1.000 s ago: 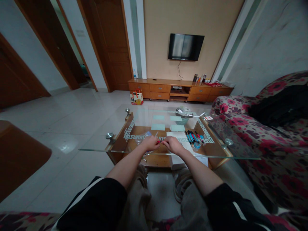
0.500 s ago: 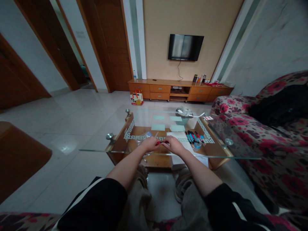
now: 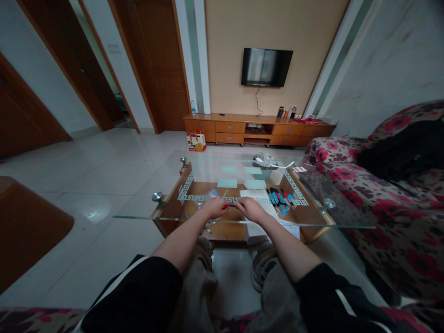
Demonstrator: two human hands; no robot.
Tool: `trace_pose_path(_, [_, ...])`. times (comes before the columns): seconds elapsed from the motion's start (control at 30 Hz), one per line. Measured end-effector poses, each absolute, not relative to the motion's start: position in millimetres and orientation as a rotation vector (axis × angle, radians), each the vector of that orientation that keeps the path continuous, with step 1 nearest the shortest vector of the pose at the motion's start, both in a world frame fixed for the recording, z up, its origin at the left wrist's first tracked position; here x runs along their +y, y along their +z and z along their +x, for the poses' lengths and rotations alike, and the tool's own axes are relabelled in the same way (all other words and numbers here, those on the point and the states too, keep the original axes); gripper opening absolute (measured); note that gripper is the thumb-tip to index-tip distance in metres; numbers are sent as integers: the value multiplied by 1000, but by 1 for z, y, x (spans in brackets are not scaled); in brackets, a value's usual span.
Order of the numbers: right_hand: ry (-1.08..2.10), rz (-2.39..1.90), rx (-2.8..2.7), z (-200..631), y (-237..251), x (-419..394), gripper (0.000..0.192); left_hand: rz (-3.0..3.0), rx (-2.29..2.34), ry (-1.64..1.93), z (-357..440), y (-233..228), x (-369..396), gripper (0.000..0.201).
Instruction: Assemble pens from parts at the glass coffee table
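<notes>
Clock read from the hands, 12 straight ahead. Both hands meet over the near edge of the glass coffee table (image 3: 138,209), that edge running 9 to 3. Glass overhangs the wooden base at 9, past a steel mount (image 3: 157,197); tiled floor (image 3: 104,159) spreads at 10.

Left hand (image 3: 218,206) closed round one end of a slim dark pen (image 3: 232,205), red showing by its fingers; right hand (image 3: 249,208) pinches the other end. Pen lies level, bridging the short gap; both its ends are covered. Fingertips hard to make out. A clear plastic bag (image 3: 201,200) sits at 9–10, partly behind the left hand; whether on the glass or below, cannot tell. Right forearm partly covers a white box (image 3: 255,234) at 5. Floral sofa (image 3: 342,152), at 2–3, runs out of frame.

Markers (image 3: 279,197) lie grouped just short of 3, nearest obstacle to the right hand; small blue item (image 3: 283,210) beside them, unclear. Basket (image 3: 264,174), filled, at 1. Carrier bag (image 3: 196,141) at 11. TV cabinet (image 3: 229,132) closes off 12.
</notes>
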State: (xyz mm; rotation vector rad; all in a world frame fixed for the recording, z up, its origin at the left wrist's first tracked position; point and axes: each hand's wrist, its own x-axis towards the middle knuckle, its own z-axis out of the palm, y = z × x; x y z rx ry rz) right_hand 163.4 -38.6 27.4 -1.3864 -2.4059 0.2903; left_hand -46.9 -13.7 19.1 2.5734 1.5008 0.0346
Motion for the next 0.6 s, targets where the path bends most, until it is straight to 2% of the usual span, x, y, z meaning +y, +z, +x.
trace_pose_path(0.17, [307,-1408,-2390,163,27,-37,33,2668,1498,11,-47,18,-13,42])
trace_pose_path(0.33, [374,-1326,-2327,165,27,-39,13,2642,1509,32,-47,18,-13,41])
trace_pose_path(0.5, [382,-1297,-2281,165,27,-42,17,2641,1505,40,-47,17,-12,41])
trace_pose_path(0.6, [353,-1319,-2309,164,27,-41,27,2611,1498,56,-48,16,-11,39])
